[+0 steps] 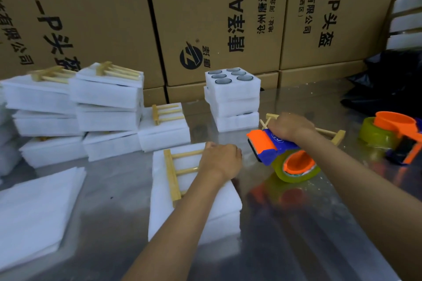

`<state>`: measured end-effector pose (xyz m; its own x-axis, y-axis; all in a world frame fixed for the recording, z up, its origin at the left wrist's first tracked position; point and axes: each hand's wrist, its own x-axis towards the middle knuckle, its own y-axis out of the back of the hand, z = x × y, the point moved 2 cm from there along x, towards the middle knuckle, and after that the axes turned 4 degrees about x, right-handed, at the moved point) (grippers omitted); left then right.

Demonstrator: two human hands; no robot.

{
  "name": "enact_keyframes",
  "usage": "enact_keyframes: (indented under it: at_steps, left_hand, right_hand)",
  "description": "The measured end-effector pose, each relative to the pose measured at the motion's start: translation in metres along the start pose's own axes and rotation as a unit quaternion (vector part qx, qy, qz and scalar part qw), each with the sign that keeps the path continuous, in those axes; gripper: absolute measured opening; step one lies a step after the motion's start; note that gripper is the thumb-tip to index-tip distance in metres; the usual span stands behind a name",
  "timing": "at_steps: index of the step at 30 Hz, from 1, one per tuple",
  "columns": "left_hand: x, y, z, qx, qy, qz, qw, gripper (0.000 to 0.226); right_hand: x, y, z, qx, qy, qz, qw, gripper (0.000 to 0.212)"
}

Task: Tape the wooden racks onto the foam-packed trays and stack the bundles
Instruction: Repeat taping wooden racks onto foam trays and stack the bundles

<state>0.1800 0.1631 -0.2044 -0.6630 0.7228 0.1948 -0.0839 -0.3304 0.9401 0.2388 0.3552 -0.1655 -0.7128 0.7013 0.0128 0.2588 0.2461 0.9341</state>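
1. The left hand [220, 161] rests on the wooden rack [177, 172], fingers curled over its rungs, and holds it down on the foam-packed tray [196, 207] in the middle of the steel table [308, 223].
2. The right hand [288, 126] grips the tape dispenser [280, 155], just right of the tray.
3. I think the rack should stay square while the tape is pulled tight across it and down both sides of the tray.
4. The finished bundles [107, 102] are stacked at the back left.
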Motion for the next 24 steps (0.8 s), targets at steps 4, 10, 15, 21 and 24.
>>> enact_keyframes:
  at_steps: [4,10,15,21,24]
  left_hand:
    - [0.001,0.001,-0.005,-0.066,0.015,-0.03,0.997,0.046]
    - [0.0,0.006,-0.006,-0.183,0.027,-0.005,0.983,0.03]
    - [-0.004,0.008,-0.005,-0.193,0.022,-0.007,0.981,0.032]
    - [-0.006,0.008,-0.005,-0.183,0.008,-0.003,0.983,0.031]
    - [-0.008,0.008,-0.006,-0.17,-0.004,0.009,0.985,0.029]
  right_hand:
    - [-0.004,0.002,-0.001,0.004,0.012,-0.021,1.0,0.035]
    - [-0.001,0.0,-0.002,-0.022,0.033,-0.018,0.999,0.038]
    - [0.001,0.003,0.002,-0.016,0.061,-0.034,0.997,0.046]
    - [0.005,0.006,0.003,-0.008,0.061,-0.039,0.997,0.047]
    - [0.009,0.009,0.003,-0.046,0.056,-0.046,0.996,0.05]
